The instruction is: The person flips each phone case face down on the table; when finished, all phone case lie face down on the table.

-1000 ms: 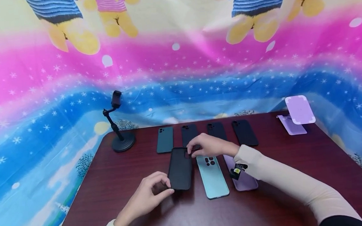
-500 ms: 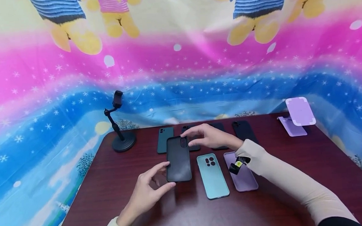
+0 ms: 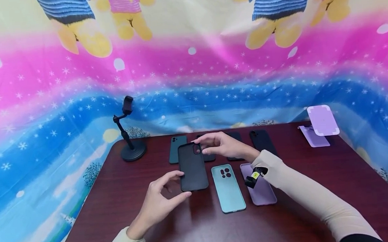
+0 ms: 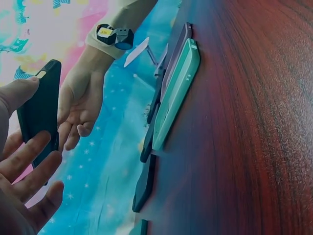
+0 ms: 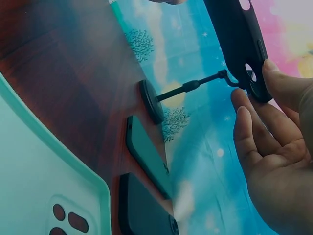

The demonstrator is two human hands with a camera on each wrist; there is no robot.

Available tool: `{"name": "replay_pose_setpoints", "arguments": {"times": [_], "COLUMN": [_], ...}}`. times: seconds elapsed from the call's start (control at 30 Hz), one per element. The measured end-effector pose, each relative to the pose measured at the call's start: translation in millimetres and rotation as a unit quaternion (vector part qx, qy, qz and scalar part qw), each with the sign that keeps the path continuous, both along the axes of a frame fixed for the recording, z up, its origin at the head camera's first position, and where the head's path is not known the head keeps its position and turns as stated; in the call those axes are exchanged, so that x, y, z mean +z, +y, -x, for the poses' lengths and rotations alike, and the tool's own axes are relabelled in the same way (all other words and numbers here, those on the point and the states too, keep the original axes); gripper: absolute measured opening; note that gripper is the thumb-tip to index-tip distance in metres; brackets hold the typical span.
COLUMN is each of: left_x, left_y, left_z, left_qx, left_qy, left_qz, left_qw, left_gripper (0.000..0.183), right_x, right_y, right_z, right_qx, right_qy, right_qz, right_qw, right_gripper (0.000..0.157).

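Both hands hold a black phone case (image 3: 194, 169) up over the table, its hollow inside towards the head camera. My left hand (image 3: 158, 199) grips the lower left corner, thumb at the bottom edge and fingers along the side. At the upper right corner, beside the camera cutout, my right hand (image 3: 224, 147) pinches the rim between thumb and fingers. The right wrist view shows that thumb on the edge of the case (image 5: 237, 44). To the right on the table lie a mint green case (image 3: 228, 190) and a purple case (image 3: 262, 194), the latter partly behind the wrist camera.
Along the back lie a dark green case (image 3: 175, 155) and several dark cases, such as a black one (image 3: 262, 139), some partly hidden by the right hand. A black phone stand (image 3: 133, 151) is at the back left, a lilac stand (image 3: 324, 120) at the back right.
The black case has risen off the table and tilted up towards the head camera, both hands moving with it. The mint and purple cases stay where they were.
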State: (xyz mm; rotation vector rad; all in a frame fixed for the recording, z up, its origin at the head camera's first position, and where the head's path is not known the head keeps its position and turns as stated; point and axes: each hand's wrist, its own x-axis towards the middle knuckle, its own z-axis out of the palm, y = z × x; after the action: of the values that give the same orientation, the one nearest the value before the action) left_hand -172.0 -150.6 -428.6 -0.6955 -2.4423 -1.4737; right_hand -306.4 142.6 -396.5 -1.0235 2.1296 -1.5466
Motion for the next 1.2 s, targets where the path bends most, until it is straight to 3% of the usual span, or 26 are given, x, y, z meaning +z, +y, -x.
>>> {"name": "replay_pose_setpoints", "arguments": {"times": [0.5, 0.93, 1.2], "left_x": [-1.8, -1.7, -0.4], "left_y": [5.1, 24.3, 35.6], "left_z": [7.0, 22.8, 27.5], "left_qx": [-0.026, -0.08, -0.105], "left_qy": [-0.007, -0.002, 0.013], "left_qz": [0.0, 0.013, 0.018], "left_qw": [0.9996, 0.9967, 0.9943], "left_gripper": [0.049, 0.045, 0.043], "right_x": [-5.3, -7.3, -11.0], "right_y": [5.9, 33.8, 56.8], "right_z": [3.0, -2.5, -5.0], "right_qx": [0.0, -0.047, -0.066], "right_qy": [-0.011, -0.023, 0.014], "right_qz": [-0.008, -0.019, -0.038], "right_qw": [1.0, 0.998, 0.997], "right_gripper": [0.049, 0.051, 0.048]}}
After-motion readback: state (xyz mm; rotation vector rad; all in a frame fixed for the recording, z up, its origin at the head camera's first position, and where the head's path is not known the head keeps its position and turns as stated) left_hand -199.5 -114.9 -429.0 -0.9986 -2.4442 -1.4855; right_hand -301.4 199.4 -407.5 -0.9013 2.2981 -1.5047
